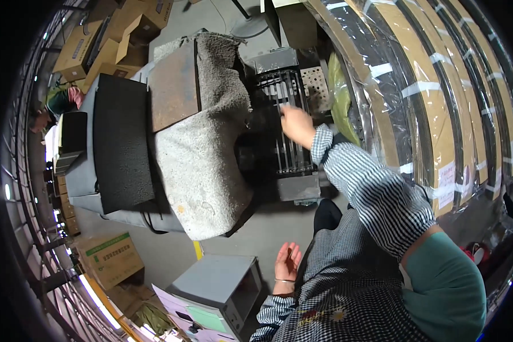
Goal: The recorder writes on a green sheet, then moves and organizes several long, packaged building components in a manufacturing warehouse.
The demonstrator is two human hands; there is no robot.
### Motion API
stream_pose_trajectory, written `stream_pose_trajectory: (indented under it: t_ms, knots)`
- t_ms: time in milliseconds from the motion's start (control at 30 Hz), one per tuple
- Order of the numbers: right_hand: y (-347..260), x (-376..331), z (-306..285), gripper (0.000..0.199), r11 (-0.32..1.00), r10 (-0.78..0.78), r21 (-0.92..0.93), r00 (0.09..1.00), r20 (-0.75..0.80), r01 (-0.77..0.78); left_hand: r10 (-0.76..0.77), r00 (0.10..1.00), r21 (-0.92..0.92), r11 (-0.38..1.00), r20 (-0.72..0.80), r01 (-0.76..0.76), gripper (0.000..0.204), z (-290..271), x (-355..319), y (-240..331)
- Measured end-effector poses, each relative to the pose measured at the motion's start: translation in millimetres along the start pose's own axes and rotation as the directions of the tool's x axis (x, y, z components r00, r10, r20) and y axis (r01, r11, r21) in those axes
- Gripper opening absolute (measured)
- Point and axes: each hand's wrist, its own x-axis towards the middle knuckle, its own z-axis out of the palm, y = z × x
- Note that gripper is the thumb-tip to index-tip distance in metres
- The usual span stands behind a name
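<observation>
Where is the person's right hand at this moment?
In the head view, the right hand is above centre, reaching onto the dark metal grille of a machine, just right of the grey carpet-covered block.

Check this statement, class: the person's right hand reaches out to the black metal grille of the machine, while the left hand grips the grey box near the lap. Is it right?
Not quite. The head view shows the left hand open and empty, palm up, beside the grey box, not gripping it. The rest holds: the right hand reaches out to the black metal grille of the machine.
</observation>
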Motion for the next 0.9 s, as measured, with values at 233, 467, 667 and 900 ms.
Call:
stream_pose_trajectory:
  t_ms: [233, 467, 667, 900]
  knots:
    - [-123.6, -124.6, -34.7, 0.070, 0.868, -0.450, 0.494, 0.487, 0.748, 0.043, 0.114, 0.976, 0.102, 0.990, -0.187, -0.096, 0.045, -97.9, -41.9, -15.7]
    - [20.1, -186.9, -45.9, 0.043, 0.888, -0.214, 0.434, 0.699, 0.683, -0.152, 0.095, 0.959, -0.151, 0.979, -0.267, -0.139, 0.033, -129.8, -72.2, -87.6]
    - [160.6, -332.3, -44.4, 0.013, 0.877, 0.222, 0.078, 0.546, 0.808, -0.473, 0.167, 0.975, -0.174, 0.966, -0.150, -0.192, 0.035, -139.2, -105.7, -96.2]
    - [23.2, -372.5, 40.2, 0.010, 0.879, 0.289, -0.114, 0.328, 0.899, -0.462, 0.239, 0.959, -0.317, 0.908, -0.150, -0.276, 0.035, -210.9, -111.5, -69.3]
